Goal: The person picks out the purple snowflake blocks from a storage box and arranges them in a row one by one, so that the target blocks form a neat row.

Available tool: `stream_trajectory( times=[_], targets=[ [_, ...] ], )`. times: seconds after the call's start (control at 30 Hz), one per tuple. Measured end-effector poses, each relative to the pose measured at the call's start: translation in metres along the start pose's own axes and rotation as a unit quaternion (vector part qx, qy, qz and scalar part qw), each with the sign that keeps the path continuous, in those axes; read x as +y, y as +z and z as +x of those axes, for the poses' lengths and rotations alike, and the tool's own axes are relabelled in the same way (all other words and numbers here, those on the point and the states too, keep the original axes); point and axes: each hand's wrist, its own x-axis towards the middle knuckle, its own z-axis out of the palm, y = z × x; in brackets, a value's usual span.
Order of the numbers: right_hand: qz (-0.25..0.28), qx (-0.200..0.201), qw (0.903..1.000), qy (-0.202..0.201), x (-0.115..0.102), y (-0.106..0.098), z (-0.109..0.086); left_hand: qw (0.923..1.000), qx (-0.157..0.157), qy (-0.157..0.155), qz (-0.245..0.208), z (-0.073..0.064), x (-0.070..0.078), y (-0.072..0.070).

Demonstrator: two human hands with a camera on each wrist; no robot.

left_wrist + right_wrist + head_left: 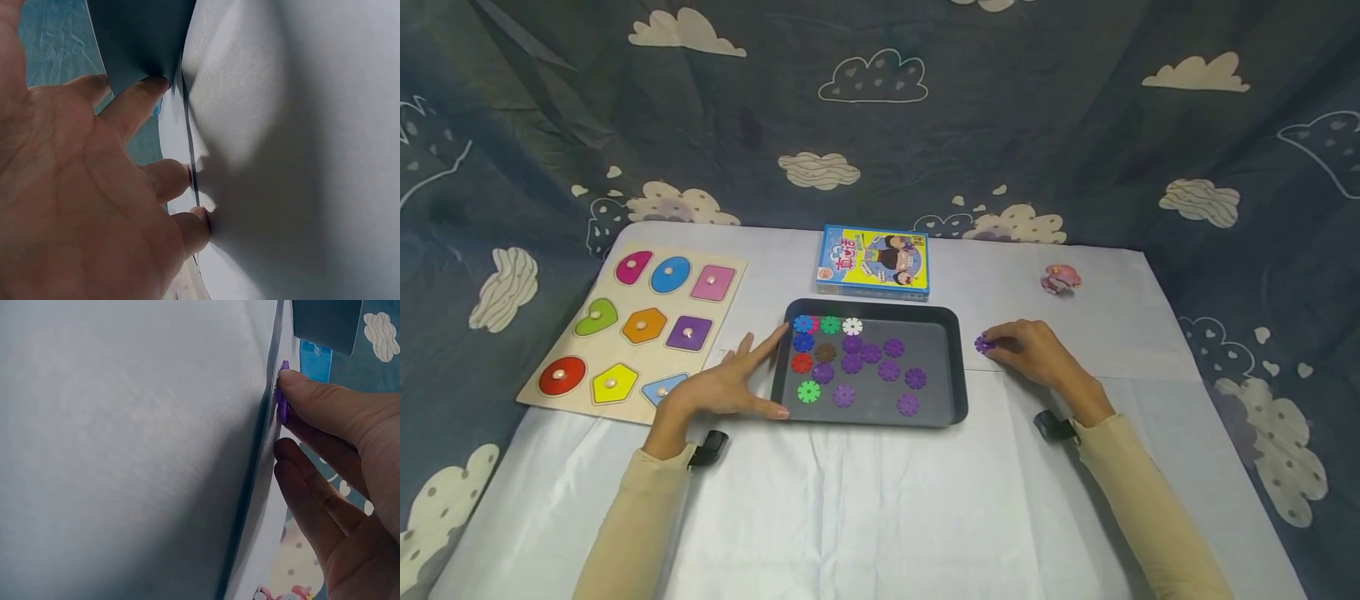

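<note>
My left hand (pixel 718 390) has its fingers spread at the left side of a dark grey tray (pixel 940 342). Its index finger and thumb touch the rim, as the left wrist view (pixel 134 103) also shows in part. Beyond the tray's right side, my right hand (pixel 1033 354) pinches a purple snowflake disc (pixel 982 344) between thumb and finger, low over the white cloth; the right wrist view has this disc edge-on. In the tray lie several more purple discs (pixel 915 378), two blue, two green, plus white (pixel 852 327), brown (pixel 825 352), red (pixel 802 362) and a partly covered pink one.
A wooden shape board (pixel 647 350) with knobbed coloured pieces lies left of the tray. Behind the tray is a blue and yellow box (pixel 872 262). Toward the back right sits a small pink toy (pixel 1061 279). Dark cloud-patterned fabric (pixel 880 125) rises behind the table.
</note>
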Motion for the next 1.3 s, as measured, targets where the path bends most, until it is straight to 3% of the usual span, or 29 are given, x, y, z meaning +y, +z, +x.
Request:
stream_trajectory(
  times=[0.43, 0.77, 1.03, 1.3],
  targets=[
    [0.000, -0.013, 0.9998, 0.017, -0.002, -0.001, 0.006, 1.0000, 0.000, -0.006, 0.002, 0.001, -0.001, -0.001],
    [0.022, 0.020, 0.9977, -0.061, 0.000, -0.005, 0.004, 0.9999, -0.001, -0.007, 0.008, 0.001, -0.002, 0.000],
    [0.025, 0.012, 0.9976, -0.064, -0.018, -0.019, 0.010, 0.9999, 0.001, -0.007, 0.011, 0.001, -0.002, 0.000],
    [0.035, 0.001, 0.9938, -0.106, -0.039, -0.024, 0.015, 0.9999, 0.000, -0.006, 0.013, 0.001, -0.001, 0.000]
  ],
)
